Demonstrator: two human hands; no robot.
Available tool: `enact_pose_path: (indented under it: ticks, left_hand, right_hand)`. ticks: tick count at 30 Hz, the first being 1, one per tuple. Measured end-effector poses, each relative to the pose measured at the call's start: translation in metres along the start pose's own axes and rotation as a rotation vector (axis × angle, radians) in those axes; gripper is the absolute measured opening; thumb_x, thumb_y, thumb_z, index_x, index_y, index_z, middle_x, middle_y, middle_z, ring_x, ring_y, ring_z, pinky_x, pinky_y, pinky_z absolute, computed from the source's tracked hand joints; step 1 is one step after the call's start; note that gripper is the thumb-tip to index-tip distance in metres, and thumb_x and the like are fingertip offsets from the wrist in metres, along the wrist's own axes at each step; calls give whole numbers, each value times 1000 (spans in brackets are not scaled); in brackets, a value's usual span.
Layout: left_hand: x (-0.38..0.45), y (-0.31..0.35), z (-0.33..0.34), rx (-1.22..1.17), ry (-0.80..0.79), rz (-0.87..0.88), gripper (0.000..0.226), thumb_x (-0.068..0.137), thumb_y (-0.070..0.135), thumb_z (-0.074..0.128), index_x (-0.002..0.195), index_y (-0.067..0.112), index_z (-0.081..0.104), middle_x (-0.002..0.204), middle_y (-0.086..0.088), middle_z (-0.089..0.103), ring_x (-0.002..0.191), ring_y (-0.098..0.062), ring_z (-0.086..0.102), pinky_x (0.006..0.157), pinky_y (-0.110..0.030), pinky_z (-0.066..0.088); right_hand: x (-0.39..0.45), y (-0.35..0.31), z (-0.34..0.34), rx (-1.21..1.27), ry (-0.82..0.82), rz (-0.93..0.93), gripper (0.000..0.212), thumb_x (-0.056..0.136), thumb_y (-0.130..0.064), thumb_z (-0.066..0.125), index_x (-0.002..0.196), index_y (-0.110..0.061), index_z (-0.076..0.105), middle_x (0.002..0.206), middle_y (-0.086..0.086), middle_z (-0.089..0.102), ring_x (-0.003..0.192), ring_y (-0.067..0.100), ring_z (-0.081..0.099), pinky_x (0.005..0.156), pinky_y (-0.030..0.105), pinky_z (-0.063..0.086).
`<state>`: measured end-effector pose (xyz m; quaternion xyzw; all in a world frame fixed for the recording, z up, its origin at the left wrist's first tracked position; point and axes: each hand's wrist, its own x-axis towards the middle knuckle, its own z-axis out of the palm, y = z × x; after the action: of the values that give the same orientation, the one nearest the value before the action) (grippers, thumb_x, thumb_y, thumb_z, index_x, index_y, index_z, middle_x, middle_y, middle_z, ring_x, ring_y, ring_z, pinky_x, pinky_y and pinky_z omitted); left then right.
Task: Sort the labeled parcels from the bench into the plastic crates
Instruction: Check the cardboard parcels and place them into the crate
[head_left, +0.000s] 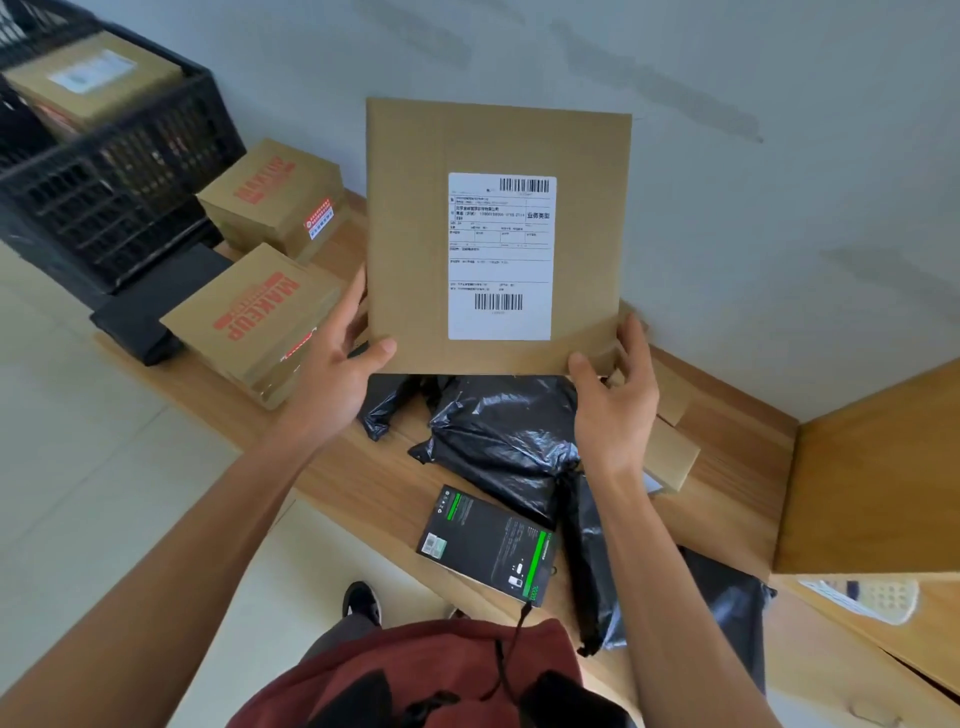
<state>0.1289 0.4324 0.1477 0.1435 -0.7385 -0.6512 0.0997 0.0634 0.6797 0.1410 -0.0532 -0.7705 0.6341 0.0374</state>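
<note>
Labeled parcel (405, 234) upright between both hands (332, 358).

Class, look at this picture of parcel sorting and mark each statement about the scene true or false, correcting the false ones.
1. Both hands hold the flat cardboard parcel by its lower corners. True: the left hand and right hand grip it there.
2. The parcel's white label faces away from the camera. False: the label faces the camera.
3. The black crate holds nothing. False: a cardboard box sits in it.
4. Black plastic bags lie on the wooden bench below the held parcel. True.
5. Two boxes printed in red sit on the bench near the crate. True.
</note>
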Motion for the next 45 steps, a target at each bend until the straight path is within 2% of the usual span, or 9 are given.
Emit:
enact_pose_path:
  ticks: [4,8,13,18,23,31,36,40,45]
  left_hand:
    - [-2,-7,-12,26,39,-5,79,103,-10,48,165,32,24,154,17,52,144,-3,46,123,-37,34]
    - [-6,-16,-28,18,136,-28,78,103,-10,48,164,31,24,140,37,55,139,6,47,122,-33,36]
    - [-12,-27,-65,34,238,-41,85,99,-5,60,166,28,19,163,18,38,144,2,42,120,-27,38]
    - [-15,-31,-131,63,319,-8,84,99,-3,61,166,29,21,160,17,42,144,-2,44,113,-22,45]
    - [-17,-31,-212,54,396,-29,82,101,-4,59,166,26,19,150,29,44,129,18,48,98,-5,44]
    - [-26,-36,-360,72,511,14,83,102,0,58,166,32,16,164,20,34,143,7,40,109,-13,42]
    - [-48,-40,-424,69,610,11,83,102,2,59,166,32,15,165,21,31,145,6,36,102,-1,37]
    - [-64,-54,-467,88,681,-23,84,101,4,62,166,33,17,165,22,32,147,1,37,118,-22,37]
    - [-77,-68,-508,97,760,-66,83,99,3,64,165,34,23,160,24,41,144,-2,44,118,-32,40]
  right_hand:
    - [-2,7,12,-29,-49,3,62,97,-11,69,153,-26,47,140,-14,52,126,-3,50,80,-1,44]
    - [-5,5,34,-48,-111,5,61,97,-13,71,151,-28,48,140,-15,53,124,-6,52,82,4,46]
    - [-12,-5,74,-41,-231,-8,62,99,-5,66,155,-17,43,128,-14,62,89,-23,60,74,1,46]
    - [-27,-20,140,-17,-337,-29,63,101,-7,65,157,-21,40,145,-10,56,102,-23,59,81,3,47]
    - [-51,-43,217,-32,-411,-87,62,100,-11,66,156,-27,43,146,-17,55,118,-20,53,91,7,49]
    - [-104,-101,348,27,-533,-199,57,99,3,62,147,-24,47,122,-29,54,94,-29,56,75,-2,43]
    - [-133,-114,412,25,-621,-247,59,99,-8,67,150,-33,49,138,-20,58,123,-12,55,87,21,58]
    - [-155,-119,453,-2,-716,-259,61,101,-8,65,155,-24,42,134,-21,55,101,-29,54,80,4,49]
    - [-167,-114,509,-76,-811,-281,64,100,-13,67,158,-26,41,149,-10,54,116,-22,52,85,3,48]
